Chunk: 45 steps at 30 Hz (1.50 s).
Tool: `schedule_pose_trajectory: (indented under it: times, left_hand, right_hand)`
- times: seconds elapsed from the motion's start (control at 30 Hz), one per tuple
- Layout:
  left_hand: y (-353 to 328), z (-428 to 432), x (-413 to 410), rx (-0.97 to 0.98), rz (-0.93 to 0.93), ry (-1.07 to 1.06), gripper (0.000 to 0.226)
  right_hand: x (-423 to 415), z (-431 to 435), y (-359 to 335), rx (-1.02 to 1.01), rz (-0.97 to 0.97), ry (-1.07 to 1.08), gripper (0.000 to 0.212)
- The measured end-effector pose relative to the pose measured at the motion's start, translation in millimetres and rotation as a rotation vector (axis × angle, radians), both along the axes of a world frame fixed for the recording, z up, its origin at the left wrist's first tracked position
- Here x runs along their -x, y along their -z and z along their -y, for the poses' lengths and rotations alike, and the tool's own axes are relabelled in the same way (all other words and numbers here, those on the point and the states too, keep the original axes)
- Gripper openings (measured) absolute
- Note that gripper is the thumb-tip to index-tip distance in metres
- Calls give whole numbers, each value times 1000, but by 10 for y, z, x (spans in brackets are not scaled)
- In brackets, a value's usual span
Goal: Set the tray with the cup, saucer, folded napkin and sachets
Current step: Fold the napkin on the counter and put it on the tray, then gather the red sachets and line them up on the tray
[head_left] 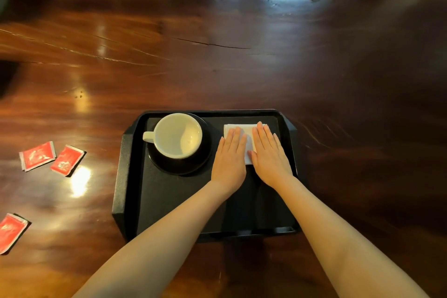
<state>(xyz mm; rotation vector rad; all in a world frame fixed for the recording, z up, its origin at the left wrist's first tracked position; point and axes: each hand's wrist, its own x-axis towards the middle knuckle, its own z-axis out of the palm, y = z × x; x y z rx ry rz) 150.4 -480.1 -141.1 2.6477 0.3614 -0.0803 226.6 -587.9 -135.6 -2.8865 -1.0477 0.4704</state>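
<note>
Both hands are flat with fingers straight and together, gripping nothing. The left hand (229, 155) and right hand (269, 152) press side by side on the white folded paper napkin (244, 129), which peeks out past the fingertips and between the hands, on the black plastic tray (125, 176). Just left of the left hand sits the white ceramic cup (177, 135) on its black round saucer (179, 168). Three red paper sachets (37, 155) lie well off to the left, on the glossy brown wooden table (217, 55).
</note>
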Motion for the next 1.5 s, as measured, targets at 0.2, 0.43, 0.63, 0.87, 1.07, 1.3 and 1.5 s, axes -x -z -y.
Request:
schedule_pose_trajectory:
  times: [0.2,0.43,0.63,0.87,1.07,1.3,1.5]
  left_hand:
    - [-162,-43,286,163,42,-22,60]
    - [-427,-273,676,214,-2,-130,44]
    - [-706,-300,892,201,-155,-125,35]
    - [-894,-461,1470,161,-309,-266,36]
    - [-1004,-775,2061,88,-395,-393,35]
    - [-1207,-1111,2677,103,-412,-515,33]
    - [-1120,-1538,3237,127,-412,-692,26]
  right_hand:
    - [46,-20,-145,11,5,54,61]
    - [357,139,-396,35,-71,96,61]
    - [607,227,-625,115,-132,-31,50]
    - [1042,-72,-845,198,-175,-222,50]
    - [1483,-574,-1022,254,-324,-358,48]
    - [1811,-1146,-1111,254,-366,-563,46]
    - [2073,-1671,-1114,218,-355,-651,33]
